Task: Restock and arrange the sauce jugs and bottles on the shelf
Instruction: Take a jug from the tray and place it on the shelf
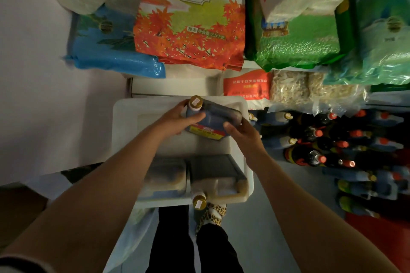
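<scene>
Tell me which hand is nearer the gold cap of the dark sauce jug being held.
Left. The left hand grips right beside the gold cap; the right hand holds the jug's far end.

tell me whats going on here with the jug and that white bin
A person is holding a dark sauce jug in both hands over a white bin. The left hand grips it near the gold cap; the right hand holds its other end. Two more jugs lie in the bin. The bottles on the shelf sit to the right.
</scene>
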Tool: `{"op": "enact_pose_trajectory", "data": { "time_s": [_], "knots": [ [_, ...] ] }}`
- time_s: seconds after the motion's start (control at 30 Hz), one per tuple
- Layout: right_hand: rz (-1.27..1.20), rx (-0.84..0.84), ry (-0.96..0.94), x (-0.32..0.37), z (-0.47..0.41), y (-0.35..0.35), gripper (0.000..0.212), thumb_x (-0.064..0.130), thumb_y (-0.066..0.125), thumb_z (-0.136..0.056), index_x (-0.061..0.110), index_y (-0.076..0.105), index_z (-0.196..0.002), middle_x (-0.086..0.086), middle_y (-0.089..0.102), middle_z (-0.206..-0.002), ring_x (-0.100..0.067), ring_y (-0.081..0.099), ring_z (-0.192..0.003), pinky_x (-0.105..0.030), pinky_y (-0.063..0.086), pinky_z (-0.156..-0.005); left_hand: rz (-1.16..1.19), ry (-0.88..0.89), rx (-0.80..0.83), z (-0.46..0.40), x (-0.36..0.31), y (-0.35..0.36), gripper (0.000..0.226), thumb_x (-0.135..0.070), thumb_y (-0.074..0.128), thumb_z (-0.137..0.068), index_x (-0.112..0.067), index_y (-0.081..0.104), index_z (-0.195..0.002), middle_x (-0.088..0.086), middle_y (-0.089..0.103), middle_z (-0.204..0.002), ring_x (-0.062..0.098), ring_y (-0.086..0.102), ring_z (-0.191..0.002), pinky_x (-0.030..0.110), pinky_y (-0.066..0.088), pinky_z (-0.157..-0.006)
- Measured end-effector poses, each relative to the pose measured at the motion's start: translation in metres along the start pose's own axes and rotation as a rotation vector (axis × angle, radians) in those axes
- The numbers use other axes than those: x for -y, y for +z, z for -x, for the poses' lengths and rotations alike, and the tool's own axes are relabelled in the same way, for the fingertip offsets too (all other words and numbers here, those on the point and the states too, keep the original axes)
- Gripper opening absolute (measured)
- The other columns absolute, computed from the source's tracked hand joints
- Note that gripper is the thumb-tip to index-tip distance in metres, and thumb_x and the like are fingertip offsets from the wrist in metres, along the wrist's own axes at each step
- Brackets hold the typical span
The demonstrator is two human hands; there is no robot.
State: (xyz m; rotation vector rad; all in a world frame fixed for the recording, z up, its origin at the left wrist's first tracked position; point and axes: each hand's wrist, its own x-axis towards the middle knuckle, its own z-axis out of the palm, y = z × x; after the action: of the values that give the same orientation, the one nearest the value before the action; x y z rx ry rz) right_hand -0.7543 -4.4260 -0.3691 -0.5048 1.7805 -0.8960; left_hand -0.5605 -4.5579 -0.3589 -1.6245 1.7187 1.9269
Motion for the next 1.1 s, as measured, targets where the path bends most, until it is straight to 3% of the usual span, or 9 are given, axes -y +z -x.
{"op": "enact_pose_trajectory", "data": {
  "time_s": [0.07,0.17,0.33,0.47,0.57,0.63,0.73,0.9,1.1],
  "knots": [
    [0.071,0.049,-0.042,-0.013,-0.007,-0.005,0.06,0.028,0.084,-0.077,0.022,0.059,-0.13,-0.007,0.068,-0.114,-0.019,0.067,-0.103,-0.027,0.059,-0.076,-0.086,0.059,-0.014,-0.01,0.017,-0.007,0.086,-0.043,0.083,-0.075,-0.031,0.036,-0.146,-0.002,0.055,-0.135,0.019,0.054,-0.121,0.037,0.05,-0.093],
    [0.128,0.087,-0.09,-0.024,-0.011,-0.003,0.087,-0.001,0.08,-0.079,0.019,0.035,-0.151,-0.005,0.053,-0.134,-0.016,0.059,-0.113,-0.018,0.056,-0.071,-0.196,0.137,-0.019,-0.022,0.034,-0.01,0.107,-0.04,0.093,-0.06,-0.026,0.03,-0.145,0.001,0.045,-0.149,0.022,0.045,-0.135,0.047,0.043,-0.109],
    [0.31,-0.015,-0.146,-0.031,-0.031,0.0,0.081,0.006,0.085,-0.076,0.013,0.044,-0.145,-0.012,0.053,-0.131,-0.013,0.061,-0.093,-0.007,0.049,-0.065,-0.181,0.236,-0.032,-0.037,0.034,-0.001,0.119,-0.017,0.093,-0.062,-0.021,0.02,-0.156,0.006,0.037,-0.156,0.023,0.039,-0.14,0.043,0.04,-0.112],
    [0.37,0.004,-0.135,-0.031,-0.033,-0.004,0.077,0.012,0.088,-0.073,0.016,0.05,-0.14,-0.005,0.051,-0.127,0.001,0.058,-0.082,-0.003,0.046,-0.062,-0.089,0.24,-0.104,-0.039,0.039,0.01,0.091,-0.013,0.094,-0.06,-0.022,0.046,-0.137,-0.001,0.056,-0.133,0.021,0.053,-0.126,0.036,0.046,-0.102],
    [0.344,0.051,-0.151,-0.023,-0.033,-0.006,0.077,0.017,0.091,-0.069,0.024,0.053,-0.136,-0.001,0.053,-0.127,-0.008,0.062,-0.096,-0.009,0.049,-0.074,-0.011,0.208,-0.102,-0.032,0.041,0.008,0.085,-0.011,0.095,-0.057,-0.028,0.047,-0.124,-0.007,0.058,-0.122,0.02,0.056,-0.119,0.038,0.051,-0.098],
    [0.321,0.107,-0.16,-0.009,-0.031,-0.011,0.07,0.018,0.091,-0.068,0.025,0.057,-0.129,0.0,0.062,-0.124,-0.011,0.061,-0.108,-0.015,0.048,-0.082,0.014,0.188,-0.096,-0.022,0.036,0.002,0.087,-0.02,0.097,-0.054,-0.031,0.047,-0.124,-0.007,0.06,-0.125,0.019,0.057,-0.12,0.039,0.051,-0.099],
    [0.288,0.193,-0.152,0.03,-0.019,-0.017,0.053,0.016,0.088,-0.073,0.018,0.062,-0.12,0.003,0.071,-0.106,0.008,0.065,-0.093,-0.011,0.049,-0.075,0.058,0.152,-0.092,0.0,0.016,-0.015,0.096,-0.049,0.096,-0.039,-0.031,0.056,-0.124,-0.011,0.067,-0.122,0.013,0.063,-0.114,0.042,0.053,-0.099],
    [0.026,0.256,-0.216,0.107,0.019,-0.024,0.05,0.027,0.081,-0.08,0.012,0.065,-0.125,-0.005,0.074,-0.117,-0.024,0.069,-0.112,-0.053,0.051,-0.102,0.268,0.148,-0.173,0.061,-0.051,-0.042,0.083,-0.056,0.087,-0.04,-0.025,0.069,-0.114,-0.01,0.076,-0.101,0.008,0.072,-0.093,0.032,0.055,-0.089],
    [-0.111,0.433,-0.383,0.215,0.095,-0.037,0.076,0.007,0.072,-0.081,0.025,0.041,-0.148,-0.009,0.069,-0.127,-0.032,0.065,-0.118,-0.046,0.057,-0.093,0.379,0.308,-0.248,0.164,-0.16,-0.085,0.032,-0.037,0.081,-0.074,-0.02,0.071,-0.1,-0.004,0.078,-0.091,0.017,0.074,-0.09,0.026,0.055,-0.078]
  ]
}}
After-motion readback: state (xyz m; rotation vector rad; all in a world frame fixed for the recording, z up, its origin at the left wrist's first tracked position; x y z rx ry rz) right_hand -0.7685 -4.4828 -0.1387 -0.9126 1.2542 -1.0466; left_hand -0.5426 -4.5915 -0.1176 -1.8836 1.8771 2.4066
